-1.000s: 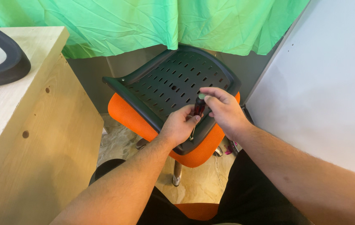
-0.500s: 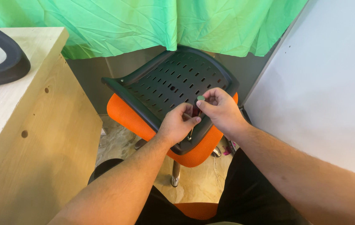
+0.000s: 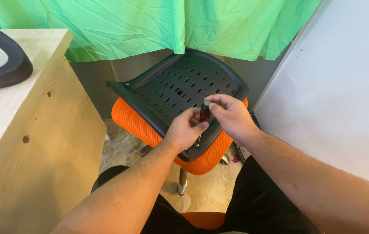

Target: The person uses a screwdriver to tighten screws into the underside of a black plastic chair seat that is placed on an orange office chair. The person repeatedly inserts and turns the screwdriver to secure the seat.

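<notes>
A black perforated plastic chair shell lies tilted on an orange mesh seat cushion. A dark red screwdriver with a pale green cap stands nearly upright at the shell's near edge. My right hand pinches the top of its handle. My left hand holds the handle lower down, fingers curled around it. The screwdriver's tip is hidden behind my left hand.
A light wooden desk stands at the left, with a black curved chair part on its top. Green cloth hangs behind. A white board leans at the right. The chair's metal post stands on a stone floor.
Both hands shifted slightly on the screwdriver handle; my right hand's fingers turned around its top. The chair shell has stayed in place.
</notes>
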